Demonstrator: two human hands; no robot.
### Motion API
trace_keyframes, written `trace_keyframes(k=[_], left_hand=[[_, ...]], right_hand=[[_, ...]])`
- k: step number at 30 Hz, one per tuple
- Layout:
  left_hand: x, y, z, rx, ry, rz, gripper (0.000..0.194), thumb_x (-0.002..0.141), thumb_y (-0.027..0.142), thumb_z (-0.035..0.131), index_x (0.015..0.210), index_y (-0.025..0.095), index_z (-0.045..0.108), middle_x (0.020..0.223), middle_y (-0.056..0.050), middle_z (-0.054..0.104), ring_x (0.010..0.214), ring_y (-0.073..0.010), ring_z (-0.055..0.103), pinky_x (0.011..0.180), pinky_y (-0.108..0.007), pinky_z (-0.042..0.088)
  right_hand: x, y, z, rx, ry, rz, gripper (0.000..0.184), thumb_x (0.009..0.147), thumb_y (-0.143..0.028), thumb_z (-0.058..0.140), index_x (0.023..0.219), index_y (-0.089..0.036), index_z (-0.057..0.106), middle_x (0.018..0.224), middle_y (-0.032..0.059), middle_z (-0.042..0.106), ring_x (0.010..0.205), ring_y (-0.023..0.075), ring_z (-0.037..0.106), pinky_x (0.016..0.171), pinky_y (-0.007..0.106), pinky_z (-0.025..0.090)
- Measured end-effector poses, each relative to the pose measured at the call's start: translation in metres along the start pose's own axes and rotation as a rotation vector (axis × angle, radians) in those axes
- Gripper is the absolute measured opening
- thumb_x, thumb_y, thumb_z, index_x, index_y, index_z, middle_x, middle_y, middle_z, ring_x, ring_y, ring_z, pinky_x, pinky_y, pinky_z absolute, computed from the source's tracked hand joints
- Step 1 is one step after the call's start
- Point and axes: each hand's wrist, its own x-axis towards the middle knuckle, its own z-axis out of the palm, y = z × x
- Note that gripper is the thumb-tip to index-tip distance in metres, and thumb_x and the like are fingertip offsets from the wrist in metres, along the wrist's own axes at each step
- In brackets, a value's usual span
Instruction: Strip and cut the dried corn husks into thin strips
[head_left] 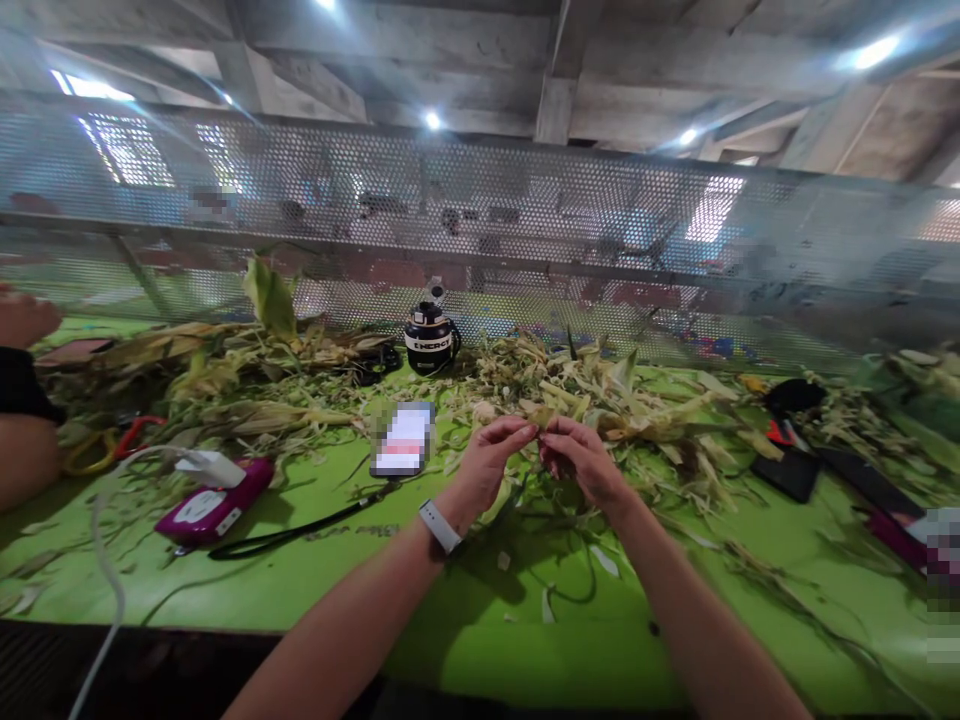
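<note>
My left hand (486,465) and my right hand (585,458) meet over the green table, fingertips pinched close together. Between them shows a small yellow-green piece of corn husk (541,416), mostly hidden by the fingers. A white watch band (439,526) circles my left wrist. Just beyond the hands lies a heap of dried corn husks and torn shreds (555,378). To the left of my left hand rests a phone (403,440) with its screen lit.
A black bottle (430,340) stands near the perforated metal divider (480,220). At left are a purple power strip (215,503) with a white plug, scissors (139,437), more husks (225,365) and another person's arm (22,410). Dark flat objects (787,470) lie at right.
</note>
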Motion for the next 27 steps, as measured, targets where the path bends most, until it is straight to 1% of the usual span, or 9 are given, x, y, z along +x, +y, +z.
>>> trace_keyframes(k=[5, 8, 10, 12, 15, 17, 19, 23, 27], left_hand=[[-0.002, 0.0, 0.003, -0.051, 0.048, -0.023, 0.023, 0.049, 0.025, 0.084, 0.063, 0.015, 0.07, 0.066, 0.001, 0.065, 0.067, -0.0096, 0.055, 0.073, -0.024, 0.042], [-0.001, 0.0, 0.004, -0.048, 0.076, -0.017, 0.026, 0.047, 0.028, 0.085, 0.062, 0.015, 0.07, 0.064, 0.001, 0.065, 0.067, -0.0092, 0.056, 0.073, -0.023, 0.043], [0.0, 0.001, 0.003, -0.022, 0.078, -0.027, 0.026, 0.048, 0.031, 0.085, 0.062, 0.015, 0.07, 0.064, 0.001, 0.065, 0.067, -0.009, 0.056, 0.072, -0.022, 0.043], [0.0, 0.004, 0.001, 0.019, 0.049, -0.066, 0.025, 0.051, 0.032, 0.083, 0.065, 0.016, 0.071, 0.068, 0.001, 0.067, 0.068, -0.0094, 0.057, 0.07, -0.022, 0.043], [0.001, 0.011, -0.003, 0.101, -0.048, -0.135, 0.026, 0.052, 0.03, 0.083, 0.073, 0.017, 0.073, 0.075, -0.001, 0.069, 0.071, -0.0101, 0.058, 0.068, -0.022, 0.044], [0.0, 0.016, -0.005, 0.149, -0.108, -0.155, 0.028, 0.051, 0.027, 0.083, 0.076, 0.017, 0.073, 0.075, -0.001, 0.07, 0.068, -0.0093, 0.058, 0.066, -0.021, 0.044], [0.0, 0.019, -0.006, 0.184, -0.143, -0.166, 0.029, 0.051, 0.026, 0.083, 0.077, 0.017, 0.073, 0.073, -0.001, 0.069, 0.064, -0.0086, 0.057, 0.061, -0.02, 0.044], [0.0, 0.02, -0.005, 0.275, -0.159, -0.162, 0.028, 0.055, 0.03, 0.081, 0.077, 0.015, 0.072, 0.07, -0.002, 0.069, 0.06, -0.0101, 0.058, 0.049, -0.019, 0.041], [0.001, 0.019, -0.006, 0.339, -0.121, -0.134, 0.026, 0.056, 0.033, 0.08, 0.07, 0.014, 0.07, 0.061, -0.002, 0.067, 0.056, -0.0117, 0.06, 0.042, -0.018, 0.036]], right_hand=[[0.001, 0.001, 0.006, -0.107, 0.041, -0.046, 0.026, 0.073, -0.043, 0.062, 0.072, -0.018, 0.055, 0.059, -0.0042, 0.055, 0.04, 0.0061, 0.045, 0.039, 0.02, 0.037], [0.001, 0.0, 0.006, -0.147, 0.006, -0.053, 0.03, 0.075, -0.047, 0.06, 0.07, -0.018, 0.051, 0.057, -0.005, 0.052, 0.041, 0.0058, 0.044, 0.039, 0.02, 0.036], [0.001, -0.003, 0.004, -0.161, -0.041, -0.039, 0.033, 0.076, -0.049, 0.059, 0.068, -0.019, 0.048, 0.053, -0.0066, 0.047, 0.04, 0.0055, 0.041, 0.039, 0.019, 0.035], [0.0, -0.006, -0.001, -0.164, -0.091, -0.006, 0.035, 0.075, -0.051, 0.06, 0.068, -0.019, 0.048, 0.05, -0.0075, 0.044, 0.04, 0.0051, 0.039, 0.038, 0.019, 0.032], [0.0, -0.011, -0.01, -0.143, -0.136, 0.071, 0.036, 0.073, -0.051, 0.062, 0.071, -0.017, 0.05, 0.05, -0.0079, 0.044, 0.039, 0.0043, 0.036, 0.037, 0.018, 0.028], [-0.001, -0.012, -0.015, -0.102, -0.154, 0.112, 0.036, 0.072, -0.051, 0.064, 0.072, -0.017, 0.051, 0.048, -0.0084, 0.043, 0.038, 0.0039, 0.034, 0.036, 0.018, 0.025], [-0.001, -0.011, -0.019, -0.042, -0.178, 0.146, 0.035, 0.072, -0.049, 0.065, 0.073, -0.017, 0.051, 0.046, -0.0087, 0.042, 0.037, 0.0037, 0.032, 0.035, 0.018, 0.023], [-0.001, -0.006, -0.024, 0.033, -0.21, 0.183, 0.032, 0.072, -0.045, 0.065, 0.071, -0.017, 0.05, 0.046, -0.0086, 0.042, 0.036, 0.0036, 0.031, 0.035, 0.018, 0.021], [-0.001, -0.007, -0.022, -0.055, -0.174, 0.156, 0.031, 0.074, -0.044, 0.063, 0.068, -0.018, 0.047, 0.047, -0.008, 0.043, 0.036, 0.0042, 0.034, 0.036, 0.019, 0.023]])
